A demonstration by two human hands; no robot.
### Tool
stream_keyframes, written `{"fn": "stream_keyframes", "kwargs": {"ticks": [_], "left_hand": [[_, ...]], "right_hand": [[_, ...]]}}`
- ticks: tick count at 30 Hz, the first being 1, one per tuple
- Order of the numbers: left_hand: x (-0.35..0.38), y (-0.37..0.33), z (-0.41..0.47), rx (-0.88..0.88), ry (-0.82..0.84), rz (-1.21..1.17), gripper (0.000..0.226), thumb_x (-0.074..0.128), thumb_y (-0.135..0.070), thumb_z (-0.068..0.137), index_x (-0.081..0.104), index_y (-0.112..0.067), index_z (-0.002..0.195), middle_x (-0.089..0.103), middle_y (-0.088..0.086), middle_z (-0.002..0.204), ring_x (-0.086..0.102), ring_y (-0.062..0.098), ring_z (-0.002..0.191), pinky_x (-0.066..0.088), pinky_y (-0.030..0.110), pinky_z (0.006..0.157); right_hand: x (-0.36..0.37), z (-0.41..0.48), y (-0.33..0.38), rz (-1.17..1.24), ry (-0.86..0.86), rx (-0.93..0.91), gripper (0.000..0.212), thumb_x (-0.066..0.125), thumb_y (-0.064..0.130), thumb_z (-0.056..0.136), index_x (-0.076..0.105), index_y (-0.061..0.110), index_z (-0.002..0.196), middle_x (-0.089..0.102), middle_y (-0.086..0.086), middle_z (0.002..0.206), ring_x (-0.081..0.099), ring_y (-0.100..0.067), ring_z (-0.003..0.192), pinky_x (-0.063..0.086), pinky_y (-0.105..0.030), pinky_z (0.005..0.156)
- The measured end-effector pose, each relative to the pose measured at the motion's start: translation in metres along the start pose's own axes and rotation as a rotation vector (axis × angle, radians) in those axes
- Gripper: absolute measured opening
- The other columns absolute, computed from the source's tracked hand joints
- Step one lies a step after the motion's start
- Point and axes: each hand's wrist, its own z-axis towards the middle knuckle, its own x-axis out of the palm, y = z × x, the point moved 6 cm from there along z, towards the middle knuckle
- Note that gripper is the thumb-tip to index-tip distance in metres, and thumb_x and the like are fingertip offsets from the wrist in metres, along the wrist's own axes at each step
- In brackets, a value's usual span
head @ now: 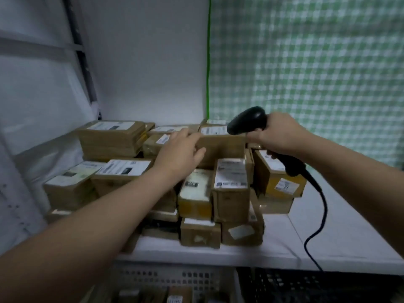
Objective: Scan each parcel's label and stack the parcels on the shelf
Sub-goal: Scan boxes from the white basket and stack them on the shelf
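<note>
Brown cardboard, heaped in rough tiers on the white shelf (338,226). At the back of the heap, the big parcel (223,149), long axis left to right, label (213,130) on its top face. Against that parcel's left end, the left hand (179,154), fingers spread and relaxed, touching rather than gripping. Just right of the same parcel, the right hand (277,134), wrapped round the black scanner (247,120), nose aimed left over the label. Probably scanning first; lifting likeliest with the nearer left hand.

A white shelf (284,243) — brown parcels (200,235) (white-labelled) piled on its left part.
</note>
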Motion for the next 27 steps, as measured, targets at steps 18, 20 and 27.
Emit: {"fn": "stream_keyframes", "kwargs": {"ticks": [18,20,27], "left_hand": [[0.142,0.132,-0.359,-0.329,0.494,-0.127,0.047,0.028,-0.039,0.09,0.065,-0.015,0.074,0.064,0.005,0.073,0.058,0.021,0.066,0.044,0.029,0.064],[0.157,0.153,-0.385,-0.478,0.548,-0.09,0.033,0.041,-0.035,0.093,0.066,-0.016,0.085,0.065,0.003,0.084,0.061,0.021,0.078,0.045,0.03,0.071],[0.231,0.209,-0.471,-0.793,0.888,0.08,0.04,0.048,-0.032,0.097,0.049,-0.013,0.133,0.048,0.013,0.135,0.045,0.031,0.124,0.036,0.037,0.101]], "right_hand": [[0.299,-0.236,-0.044,0.387,0.548,0.299,0.025,0.07,0.019,0.082,0.058,0.011,0.062,0.055,0.0,0.051,0.052,-0.009,0.044,0.044,-0.023,0.048],[0.333,-0.245,-0.05,0.426,0.573,0.346,0.023,0.07,0.019,0.082,0.059,0.013,0.062,0.055,0.004,0.048,0.052,-0.007,0.043,0.043,-0.028,0.054],[0.437,-0.25,-0.058,0.271,0.713,0.325,0.025,0.068,0.023,0.083,0.063,0.007,0.064,0.063,-0.011,0.061,0.061,-0.019,0.064,0.046,-0.033,0.059]]}}
